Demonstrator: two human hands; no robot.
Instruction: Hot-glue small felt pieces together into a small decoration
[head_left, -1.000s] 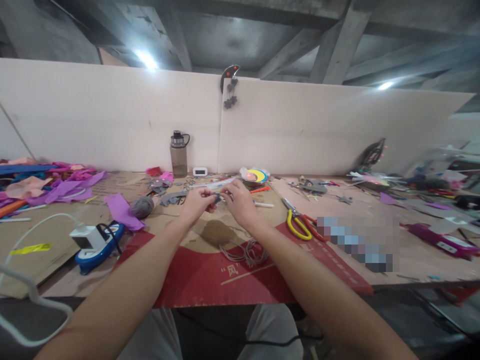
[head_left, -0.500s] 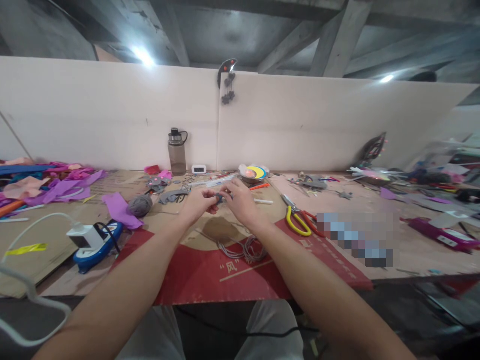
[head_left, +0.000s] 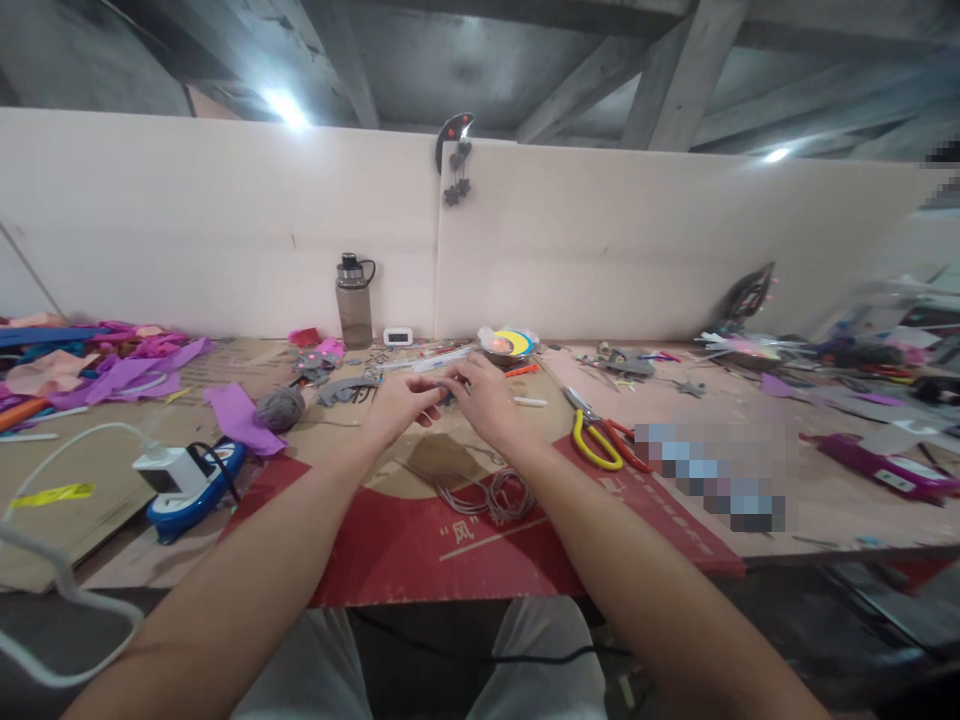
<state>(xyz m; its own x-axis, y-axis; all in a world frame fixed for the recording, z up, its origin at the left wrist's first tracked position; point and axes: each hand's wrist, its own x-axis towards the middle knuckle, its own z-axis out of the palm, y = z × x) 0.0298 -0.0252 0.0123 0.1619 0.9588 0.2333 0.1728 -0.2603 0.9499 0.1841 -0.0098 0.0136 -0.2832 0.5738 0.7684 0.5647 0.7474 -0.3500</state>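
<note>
My left hand (head_left: 403,405) and my right hand (head_left: 484,400) meet above the middle of the table, fingertips pinched together. Between them is a small grey-blue piece (head_left: 445,393), mostly hidden by the fingers, so its kind cannot be made out. Below the hands, a loose coil of thin grey cord (head_left: 501,497) lies across the red and tan board (head_left: 450,570). To the left sits a ball of grey yarn (head_left: 280,409), near cut grey felt pieces (head_left: 349,390). Scissors with yellow and red handles (head_left: 598,440) rest to the right of my right hand.
At left stand a blue power strip (head_left: 196,495) with a white plug (head_left: 169,470) and purple felt (head_left: 244,418). A bottle (head_left: 354,305), a small clock (head_left: 397,337) and a bowl (head_left: 504,358) line the back wall. A magenta power strip (head_left: 889,470) lies far right.
The fingers of both hands have shifted slightly and closed further over the small piece, which shows less now. The things on the table stay where they were.
</note>
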